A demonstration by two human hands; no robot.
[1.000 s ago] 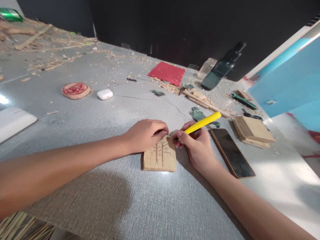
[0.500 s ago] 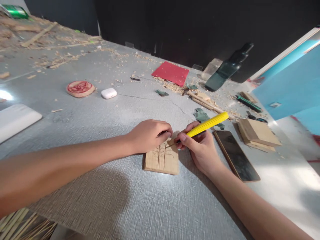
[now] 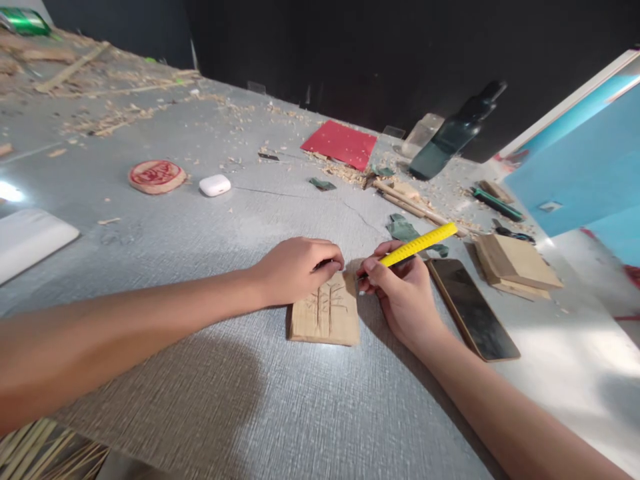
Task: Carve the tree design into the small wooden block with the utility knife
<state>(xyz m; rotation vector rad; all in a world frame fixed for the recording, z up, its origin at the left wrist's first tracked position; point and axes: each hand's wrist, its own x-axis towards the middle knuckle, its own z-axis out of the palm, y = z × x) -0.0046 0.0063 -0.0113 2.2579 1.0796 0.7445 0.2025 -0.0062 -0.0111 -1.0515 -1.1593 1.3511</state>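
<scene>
1. Centrally placed: wooden block [image 3: 325,317], lying flat on the grey table [image 3: 250,400] near its front edge, sitting between both hands and showing a shallow branching tree figure cut into its top face.
2. Left hand [image 3: 297,270]: curling its fingers narrowly over the block's far edge and pressing it down onto the table.
3. Right hand [image 3: 400,293]: closing in a pen grip around the carving tool [image 3: 417,244], with the yellow handle slanting up and away to the right and the tip meeting the block's far right corner. Blade too small to make out.
4. Handling of the block, as a judgement: seeming light, stiff and dry, and probably sliding on the smooth table unless pinned. Thin ridges between the cuts probably chipping easily. Best taking hold at the plain side edges, staying off the carved face.
5. Handling of the tool, as a judgement: appearing light and rigid, presumably sharp at the tip. Best gripping low on the ribbed handle.
6. Lying nearby: phone [image 3: 473,308] just beside the right hand, stack of wooden blocks [image 3: 515,263] beyond it, and wood shavings [image 3: 345,175] scattering across the far side.
</scene>
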